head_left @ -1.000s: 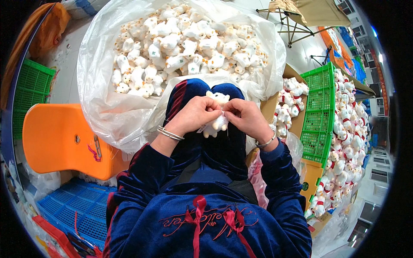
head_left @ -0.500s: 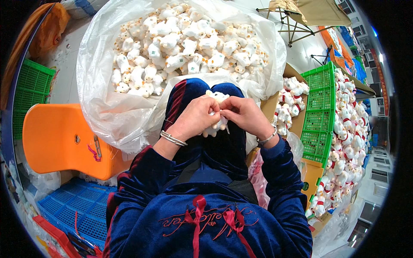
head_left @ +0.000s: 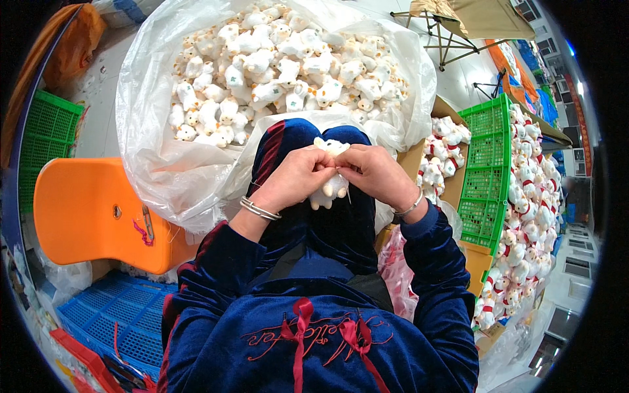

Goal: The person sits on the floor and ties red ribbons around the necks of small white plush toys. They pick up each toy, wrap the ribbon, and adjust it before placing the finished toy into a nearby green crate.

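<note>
Over my lap, both hands meet at a small white plush toy (head_left: pixel 329 191) with a cream head. My left hand (head_left: pixel 295 177) pinches at the toy's neck from the left, fingers closed. From the right, my right hand (head_left: pixel 379 171) pinches at the same spot, its fingertips almost touching the left ones. The toy's feet hang below my fingers, and part of its head shows above them. Whether a thread or ribbon lies between the fingertips is too small to make out. A thin pale strand shows beside the toy's right side.
Ahead is a large clear plastic bag (head_left: pixel 154 141) heaped with white plush toys (head_left: pixel 262 62). An orange stool (head_left: pixel 78 209) with small snips (head_left: pixel 148 224) stands left, above a blue crate (head_left: pixel 124 314). At right are a green crate (head_left: pixel 485 170), a cardboard box (head_left: pixel 411 160) and plush toys with red scarves (head_left: pixel 527 209).
Both hands have shifted slightly and drawn closer together at the toy's neck. My right hand's fingers are now more curled, and the toy's lower body shows more plainly.
</note>
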`<state>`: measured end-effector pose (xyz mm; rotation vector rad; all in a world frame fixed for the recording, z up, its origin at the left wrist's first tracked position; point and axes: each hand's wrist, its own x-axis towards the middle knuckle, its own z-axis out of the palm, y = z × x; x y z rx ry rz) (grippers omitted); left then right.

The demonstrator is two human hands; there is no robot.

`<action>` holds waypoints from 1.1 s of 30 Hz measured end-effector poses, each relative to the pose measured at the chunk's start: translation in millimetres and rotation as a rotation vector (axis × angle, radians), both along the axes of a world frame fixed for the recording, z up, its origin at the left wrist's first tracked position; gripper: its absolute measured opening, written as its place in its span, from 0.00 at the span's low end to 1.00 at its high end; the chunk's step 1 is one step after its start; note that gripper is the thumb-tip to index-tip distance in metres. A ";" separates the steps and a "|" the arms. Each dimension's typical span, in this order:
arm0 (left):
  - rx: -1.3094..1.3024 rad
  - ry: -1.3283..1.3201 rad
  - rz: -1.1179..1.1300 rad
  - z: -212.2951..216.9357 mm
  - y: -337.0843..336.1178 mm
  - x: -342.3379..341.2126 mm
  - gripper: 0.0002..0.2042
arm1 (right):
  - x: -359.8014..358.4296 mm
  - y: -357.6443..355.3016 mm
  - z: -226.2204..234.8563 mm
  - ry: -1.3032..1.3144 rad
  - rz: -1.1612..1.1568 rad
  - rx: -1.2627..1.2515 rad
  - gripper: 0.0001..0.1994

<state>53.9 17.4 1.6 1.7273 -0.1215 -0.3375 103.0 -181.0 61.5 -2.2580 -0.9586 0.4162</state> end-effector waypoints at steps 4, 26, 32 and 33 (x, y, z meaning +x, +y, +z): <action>-0.027 0.042 0.015 8.1 -0.1 -1.2 0.07 | -1.4 -1.9 -5.2 -0.040 0.002 -0.001 0.04; -0.019 -0.073 0.096 3.4 -1.9 -12.6 0.08 | -32.4 -4.1 -69.3 -0.447 -0.191 0.373 0.10; -0.019 -0.044 0.099 5.9 -1.1 -11.7 0.07 | -31.1 -6.2 -70.4 -0.446 -0.157 0.389 0.11; -0.025 -0.041 0.095 4.2 -1.2 -11.3 0.07 | -30.6 -6.3 -69.7 -0.448 -0.151 0.393 0.11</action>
